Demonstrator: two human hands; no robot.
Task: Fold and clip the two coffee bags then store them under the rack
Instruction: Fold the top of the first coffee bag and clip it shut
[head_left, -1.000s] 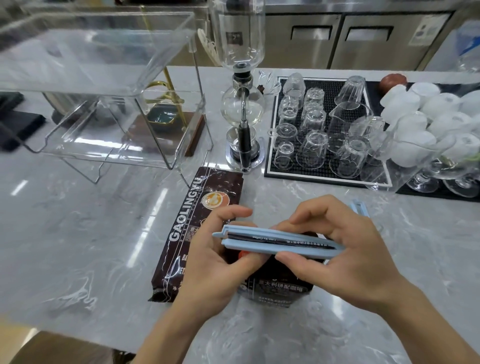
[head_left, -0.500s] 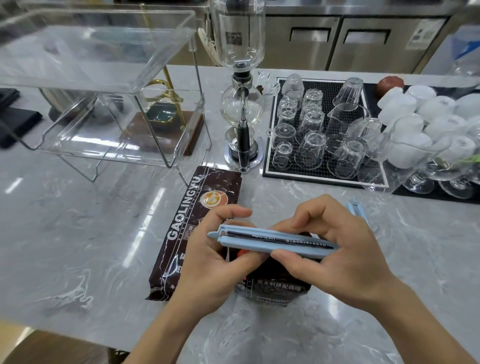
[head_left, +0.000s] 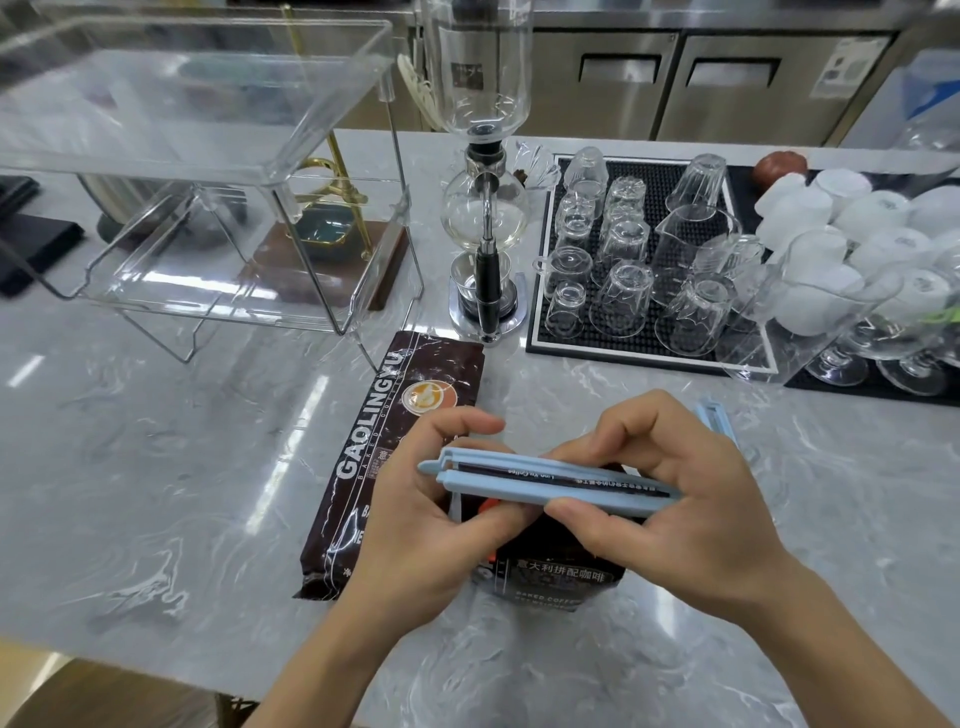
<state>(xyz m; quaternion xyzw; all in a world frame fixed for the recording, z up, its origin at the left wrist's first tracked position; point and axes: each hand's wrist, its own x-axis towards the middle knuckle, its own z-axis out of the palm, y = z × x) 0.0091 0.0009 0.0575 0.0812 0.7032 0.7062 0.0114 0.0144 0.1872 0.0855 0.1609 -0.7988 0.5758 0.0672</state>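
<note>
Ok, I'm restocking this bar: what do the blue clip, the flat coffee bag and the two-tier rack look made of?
Blue clip: matte moulded plastic, judging by its even colour and dull surface. Flat coffee bag: glossy dark brown film, probably laminated foil, given the creases and glare. Two-tier rack: clear acrylic-looking trays, see-through with bright edges, on thin metal wire legs.

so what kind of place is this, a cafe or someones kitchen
Most likely a cafe or coffee bar counter. A siphon coffee maker stands on the marble counter, beside a black bar mat full of upturned glasses, with steel undercounter fridges behind.
</note>
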